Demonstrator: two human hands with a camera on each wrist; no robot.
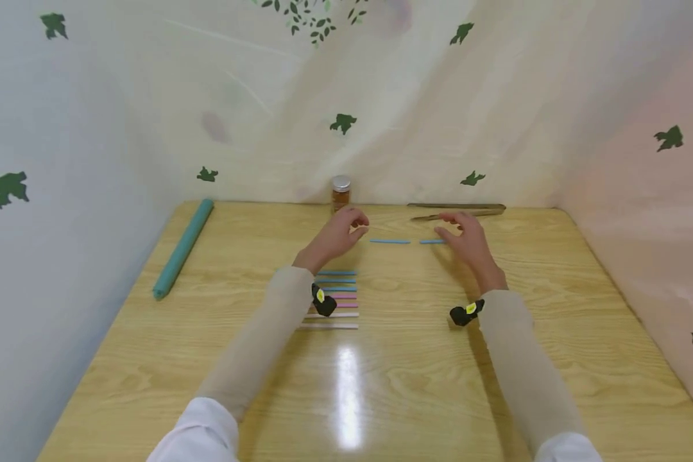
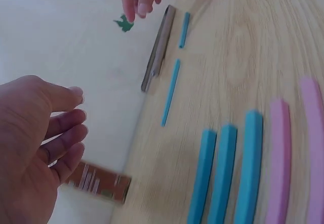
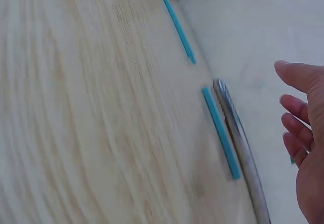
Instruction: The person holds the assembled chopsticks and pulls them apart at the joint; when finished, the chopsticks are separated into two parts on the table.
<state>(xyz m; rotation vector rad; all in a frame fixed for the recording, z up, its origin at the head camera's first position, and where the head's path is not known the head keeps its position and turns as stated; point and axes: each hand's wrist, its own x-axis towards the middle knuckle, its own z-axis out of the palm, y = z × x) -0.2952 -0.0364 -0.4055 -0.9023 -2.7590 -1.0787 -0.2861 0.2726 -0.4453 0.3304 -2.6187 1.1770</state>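
Note:
My left hand hovers over the table with loosely bent fingers and nothing between them. Just right of it a blue stick lies flat. My right hand is raised above a second blue stick, thumb and fingers apart and holding nothing. The two sticks lie end to end with a small gap, as the right wrist view also shows. Metal tongs rest behind the right hand. Partly hidden by the left forearm is a row of blue sticks, pink sticks and white sticks.
A jar with a silver lid and brown contents stands at the table's back edge, behind the left hand. A rolled green mat lies along the left side. Cloth walls with green bird shapes enclose the wooden table.

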